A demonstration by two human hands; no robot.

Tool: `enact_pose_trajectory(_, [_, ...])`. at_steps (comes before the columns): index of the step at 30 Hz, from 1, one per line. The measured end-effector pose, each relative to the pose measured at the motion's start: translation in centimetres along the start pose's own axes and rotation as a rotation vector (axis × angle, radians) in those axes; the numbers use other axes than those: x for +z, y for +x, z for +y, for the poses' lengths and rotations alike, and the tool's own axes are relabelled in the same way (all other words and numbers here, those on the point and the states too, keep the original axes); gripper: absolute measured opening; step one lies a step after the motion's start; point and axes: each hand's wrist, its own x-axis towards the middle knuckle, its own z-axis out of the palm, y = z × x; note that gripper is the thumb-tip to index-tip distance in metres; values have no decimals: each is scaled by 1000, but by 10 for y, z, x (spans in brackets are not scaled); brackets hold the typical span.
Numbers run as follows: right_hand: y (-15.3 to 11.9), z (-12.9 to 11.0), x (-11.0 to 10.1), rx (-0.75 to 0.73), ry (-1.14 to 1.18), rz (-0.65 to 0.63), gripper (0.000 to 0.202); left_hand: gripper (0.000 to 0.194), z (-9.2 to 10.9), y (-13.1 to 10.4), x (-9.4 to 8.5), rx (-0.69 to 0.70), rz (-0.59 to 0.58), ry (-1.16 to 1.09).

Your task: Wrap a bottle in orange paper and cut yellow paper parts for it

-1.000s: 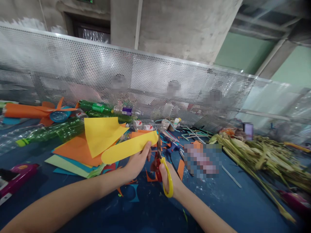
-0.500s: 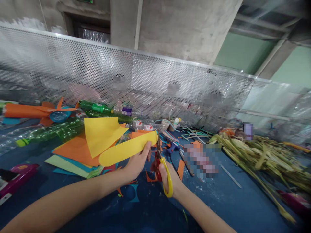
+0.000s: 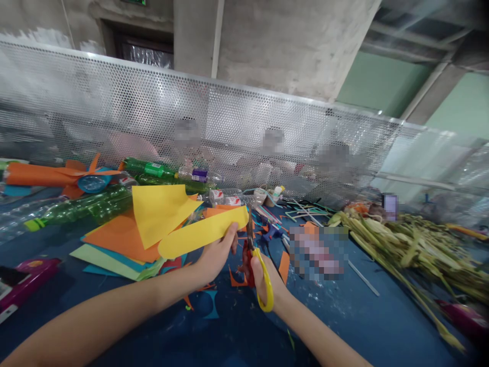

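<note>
Left hand [image 3: 217, 256]'s pinching a long, round-ended yellow paper strip [image 3: 198, 236] above the cluttered blue table [image 3: 324, 326]. Right hand [image 3: 275, 285]'s got its fingers hooked in some red-and-yellow-handled metal scissors [image 3: 269, 285], blades right by the strip's right end.

Dim, diffuse light, glare on the perforated screen [image 3: 229, 114], smeared edges.

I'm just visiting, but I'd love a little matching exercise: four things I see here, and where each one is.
1. Scissors
2. Yellow paper strip
3. Leafy plant pile
4. Perforated metal screen

A. Heaped toward the picture's right side
B. In the right hand
C. Standing across the background
D. In the left hand

Pairs: 1-B, 2-D, 3-A, 4-C
</note>
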Motion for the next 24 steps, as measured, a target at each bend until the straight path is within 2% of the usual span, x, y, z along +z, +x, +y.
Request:
enact_pose_trajectory(12, [0,-5,0,116,175,-19,41,44,-1,2,0,23,13,-12])
enact_pose_trajectory(24, [6,-9,-7,80,-47,-18,47,44,12,6,-3,-19,65,-153])
